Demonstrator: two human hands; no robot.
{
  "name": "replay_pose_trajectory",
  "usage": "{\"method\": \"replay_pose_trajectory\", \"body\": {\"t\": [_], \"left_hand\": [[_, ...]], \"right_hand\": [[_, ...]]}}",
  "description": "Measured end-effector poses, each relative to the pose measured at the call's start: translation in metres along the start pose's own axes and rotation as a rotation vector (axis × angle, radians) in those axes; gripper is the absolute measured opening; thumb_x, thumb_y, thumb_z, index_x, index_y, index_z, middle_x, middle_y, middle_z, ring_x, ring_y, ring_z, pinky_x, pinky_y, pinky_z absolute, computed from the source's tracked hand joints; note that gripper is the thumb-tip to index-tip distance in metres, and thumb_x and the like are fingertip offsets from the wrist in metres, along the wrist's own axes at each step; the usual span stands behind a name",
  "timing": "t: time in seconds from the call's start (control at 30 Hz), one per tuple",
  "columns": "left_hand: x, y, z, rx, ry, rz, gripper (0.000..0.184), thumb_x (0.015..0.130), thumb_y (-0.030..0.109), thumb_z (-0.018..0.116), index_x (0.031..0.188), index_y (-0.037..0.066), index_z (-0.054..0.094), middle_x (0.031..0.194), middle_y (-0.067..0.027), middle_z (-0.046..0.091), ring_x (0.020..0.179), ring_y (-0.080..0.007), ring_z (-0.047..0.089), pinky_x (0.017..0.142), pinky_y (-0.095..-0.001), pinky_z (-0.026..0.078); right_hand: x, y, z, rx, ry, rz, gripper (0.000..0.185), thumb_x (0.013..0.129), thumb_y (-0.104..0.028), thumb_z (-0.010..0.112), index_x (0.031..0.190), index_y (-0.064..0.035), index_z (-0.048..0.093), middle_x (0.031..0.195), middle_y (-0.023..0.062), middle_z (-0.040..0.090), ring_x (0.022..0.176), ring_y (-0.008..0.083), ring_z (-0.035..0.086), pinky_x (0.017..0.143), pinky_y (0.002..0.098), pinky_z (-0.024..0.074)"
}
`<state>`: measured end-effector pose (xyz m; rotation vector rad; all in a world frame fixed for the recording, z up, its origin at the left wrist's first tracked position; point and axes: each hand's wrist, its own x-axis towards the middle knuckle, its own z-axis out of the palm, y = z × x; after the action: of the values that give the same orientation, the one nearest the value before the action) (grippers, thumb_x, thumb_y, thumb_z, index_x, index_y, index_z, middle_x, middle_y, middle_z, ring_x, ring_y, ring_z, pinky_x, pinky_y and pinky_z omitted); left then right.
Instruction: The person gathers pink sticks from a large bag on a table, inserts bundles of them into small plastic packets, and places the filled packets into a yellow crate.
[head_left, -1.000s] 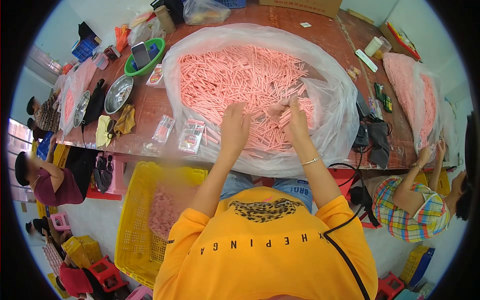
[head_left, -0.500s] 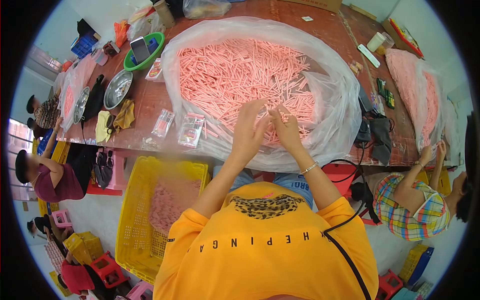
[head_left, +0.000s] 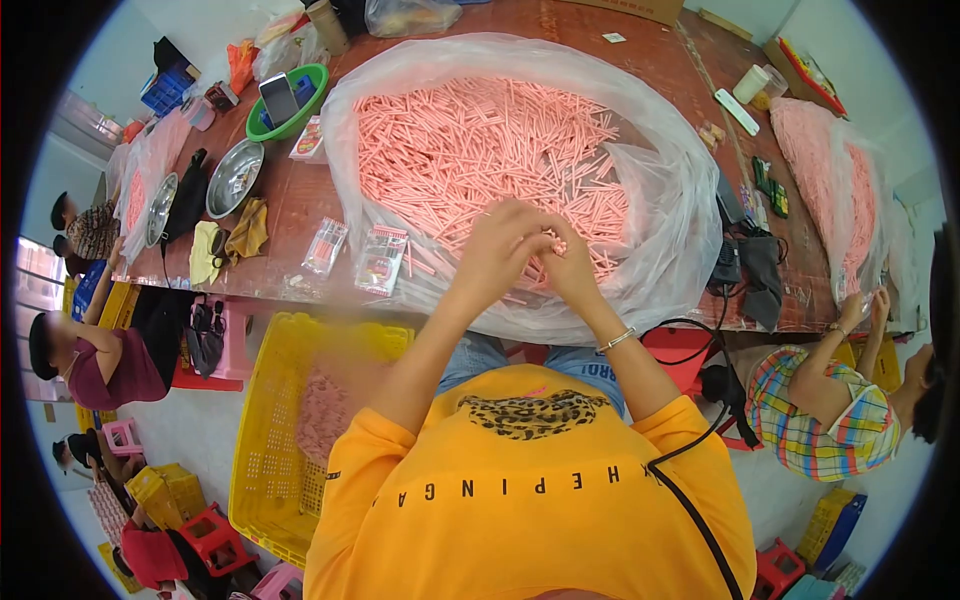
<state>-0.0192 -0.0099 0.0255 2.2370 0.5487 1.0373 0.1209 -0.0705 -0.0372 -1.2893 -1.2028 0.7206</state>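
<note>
A large clear plastic bag (head_left: pixel 665 130) lies open on the table, filled with a heap of thin pink sticks (head_left: pixel 470 140). Over the near part of the heap my two hands meet. My right hand (head_left: pixel 572 268), with a bracelet at its wrist, is closed round a small bunch of pink sticks (head_left: pixel 558 244) whose ends show. My left hand (head_left: pixel 503 245) curls against the same bunch, its fingertips partly hidden. Left of the bag lie two printed clear packets, one nearer (head_left: pixel 381 262) and one farther (head_left: pixel 325 246).
A yellow crate (head_left: pixel 265 470) with pink contents stands on the floor at my left. On the table are a metal bowl (head_left: pixel 236 180), a green basin (head_left: pixel 318 90) holding a phone, and cloths (head_left: pixel 248 230). A black cable (head_left: pixel 690 500) crosses my right arm. Co-workers sit on both sides.
My left hand has moved right and its fingers have closed in against the bunch by my right hand. My right hand has barely shifted.
</note>
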Motion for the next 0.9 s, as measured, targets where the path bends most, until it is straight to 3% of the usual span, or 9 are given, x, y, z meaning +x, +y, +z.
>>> {"method": "replay_pose_trajectory", "body": {"t": [0.1, 0.2, 0.27, 0.4, 0.5, 0.63, 0.77, 0.87, 0.9], "left_hand": [[-0.006, -0.005, 0.008, 0.033, 0.03, -0.058, 0.012, 0.084, 0.007, 0.067, 0.096, 0.003, 0.067, 0.099, -0.0121, 0.064, 0.098, -0.0292, 0.058, 0.087, -0.037, 0.046], [-0.003, -0.007, 0.008, -0.186, 0.283, -0.227, 0.006, 0.086, 0.008, 0.063, 0.087, 0.003, 0.066, 0.091, -0.0109, 0.063, 0.094, -0.03, 0.058, 0.083, -0.0412, 0.046], [0.001, -0.024, -0.01, -0.049, 0.294, -0.228, 0.011, 0.088, 0.008, 0.062, 0.096, 0.002, 0.065, 0.097, -0.0147, 0.063, 0.099, -0.0325, 0.058, 0.085, -0.0399, 0.047], [-0.016, -0.033, -0.002, 0.169, 0.3, -0.247, 0.036, 0.096, 0.014, 0.057, 0.128, -0.002, 0.053, 0.128, -0.0208, 0.056, 0.121, -0.0335, 0.054, 0.098, -0.0351, 0.044], [-0.046, -0.037, 0.042, -0.733, 0.15, -0.613, 0.056, 0.102, 0.021, 0.051, 0.15, 0.002, 0.029, 0.144, -0.0169, 0.045, 0.133, -0.0236, 0.045, 0.11, -0.0325, 0.035], [-0.048, 0.0, 0.061, -1.123, 0.195, -0.666, 0.055, 0.104, 0.021, 0.047, 0.151, 0.0, 0.027, 0.151, -0.0166, 0.037, 0.14, -0.0238, 0.036, 0.114, -0.035, 0.029], [-0.049, 0.001, 0.032, -0.212, 0.262, -0.317, 0.049, 0.101, 0.015, 0.045, 0.145, -0.004, 0.034, 0.146, -0.0222, 0.042, 0.138, -0.0323, 0.039, 0.112, -0.0388, 0.031], [-0.046, 0.012, 0.021, 0.008, 0.127, -0.142, 0.048, 0.102, 0.011, 0.044, 0.146, -0.004, 0.033, 0.149, -0.0192, 0.039, 0.139, -0.0267, 0.038, 0.114, -0.0362, 0.03], [-0.049, 0.013, 0.023, -0.162, 0.179, -0.245, 0.048, 0.103, 0.013, 0.044, 0.146, -0.004, 0.032, 0.149, -0.0202, 0.039, 0.139, -0.0276, 0.039, 0.114, -0.0372, 0.03]], "right_hand": [[0.001, 0.01, 0.003, 0.093, -0.036, 0.045, 0.016, 0.095, -0.017, 0.062, 0.098, -0.0015, 0.06, 0.08, 0.0032, 0.061, 0.077, 0.0124, 0.056, 0.07, 0.0311, 0.0468], [0.004, -0.006, 0.005, 0.18, -0.06, 0.173, 0.016, 0.096, -0.019, 0.059, 0.097, -0.0027, 0.061, 0.079, 0.0013, 0.059, 0.073, 0.0112, 0.054, 0.067, 0.0288, 0.0445], [0.004, -0.014, -0.002, 0.213, -0.101, 0.355, 0.018, 0.098, -0.021, 0.057, 0.096, -0.0037, 0.061, 0.079, -0.0001, 0.058, 0.072, 0.0097, 0.051, 0.066, 0.0269, 0.0423], [0.005, 0.012, -0.021, 0.606, -0.106, 0.242, 0.027, 0.102, -0.029, 0.051, 0.097, -0.004, 0.062, 0.084, -0.0008, 0.055, 0.073, 0.005, 0.048, 0.065, 0.0199, 0.0411], [0.015, -0.015, -0.001, 0.377, 0.065, -0.012, 0.03, 0.102, -0.029, 0.051, 0.1, -0.0023, 0.063, 0.086, -0.0006, 0.057, 0.075, 0.0079, 0.049, 0.069, 0.0241, 0.0411], [0.007, -0.027, 0.005, 0.247, 0.041, 0.006, 0.032, 0.103, -0.03, 0.049, 0.1, -0.0007, 0.062, 0.086, -0.0006, 0.057, 0.076, 0.0091, 0.051, 0.073, 0.0244, 0.0426], [-0.003, -0.016, -0.006, 0.092, 0.032, -0.023, 0.034, 0.103, -0.031, 0.05, 0.092, -0.0008, 0.061, 0.079, 0.0006, 0.057, 0.077, 0.0077, 0.053, 0.069, 0.0251, 0.0435], [-0.009, -0.019, -0.003, 0.236, -0.011, 0.268, 0.042, 0.104, -0.035, 0.048, 0.075, -0.0041, 0.052, 0.066, -0.0002, 0.048, 0.071, 0.0079, 0.049, 0.067, 0.0264, 0.0433], [-0.008, -0.015, -0.005, 0.436, -0.031, 0.284, 0.043, 0.104, -0.036, 0.045, 0.074, -0.0063, 0.048, 0.065, -0.0002, 0.045, 0.069, 0.0088, 0.046, 0.068, 0.0268, 0.0428]]}}
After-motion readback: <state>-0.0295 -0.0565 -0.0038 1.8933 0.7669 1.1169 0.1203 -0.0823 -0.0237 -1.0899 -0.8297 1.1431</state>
